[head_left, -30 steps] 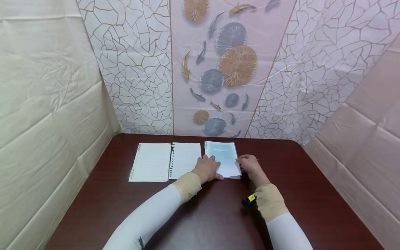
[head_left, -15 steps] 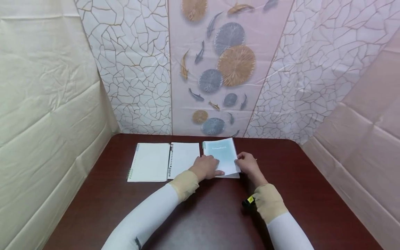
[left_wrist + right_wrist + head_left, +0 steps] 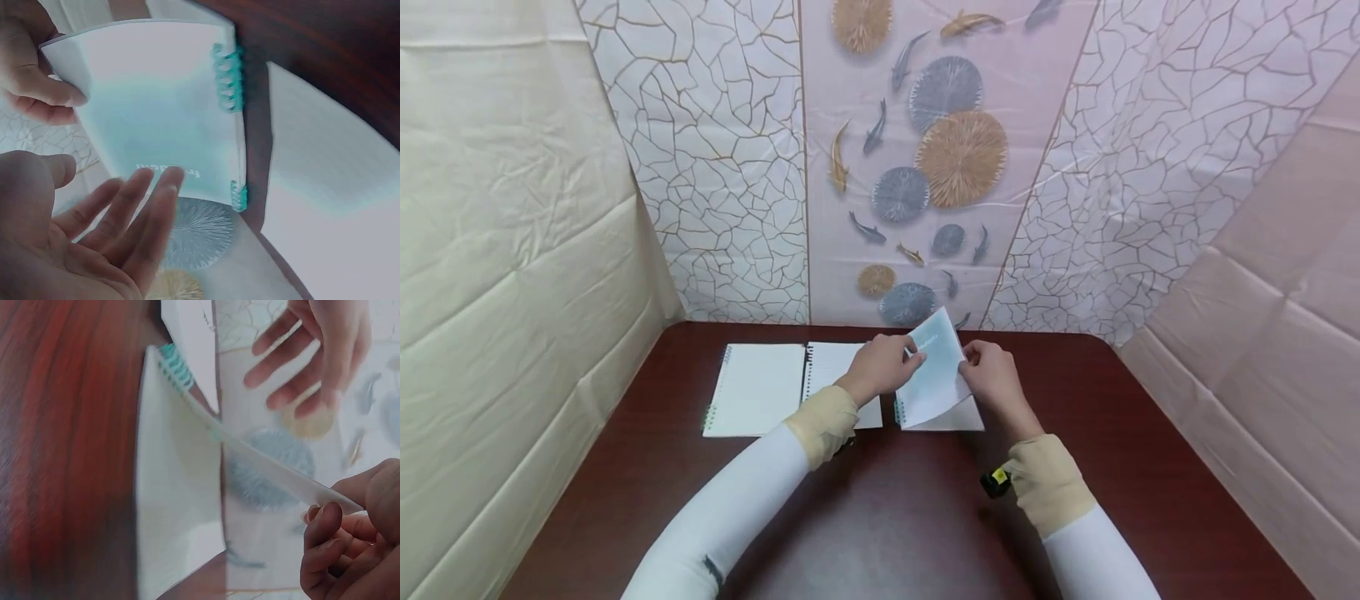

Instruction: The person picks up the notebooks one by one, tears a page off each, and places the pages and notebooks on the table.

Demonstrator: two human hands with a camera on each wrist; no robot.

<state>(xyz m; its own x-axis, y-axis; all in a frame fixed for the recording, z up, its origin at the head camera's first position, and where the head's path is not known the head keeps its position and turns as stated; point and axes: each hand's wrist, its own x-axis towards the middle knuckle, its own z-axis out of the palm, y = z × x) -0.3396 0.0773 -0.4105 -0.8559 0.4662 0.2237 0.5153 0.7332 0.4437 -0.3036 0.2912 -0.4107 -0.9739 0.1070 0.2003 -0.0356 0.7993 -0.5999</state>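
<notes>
A spiral notebook with a pale blue cover (image 3: 934,379) and green rings (image 3: 228,78) is partly raised at the right of the row. My right hand (image 3: 990,375) pinches the cover's outer edge between thumb and fingers, bending the cover up. Below it the white page (image 3: 178,481) lies on the table. My left hand (image 3: 880,364) hovers at the cover's upper left, fingers spread and slightly bent. In the left wrist view its fingertips overlap the lettering, and it grips nothing.
Left of it lie a notebook with black rings (image 3: 827,367), partly under the left hand, and a white-paged notebook with green rings (image 3: 760,387). A small black object with a yellow label (image 3: 996,482) sits at the right wrist. Patterned cloth (image 3: 737,167) hangs behind the dark red table (image 3: 880,525).
My right hand has lifted the cover's outer edge up and turned it leftward, showing more white page beneath. My left hand has left the cover, moving up and left.
</notes>
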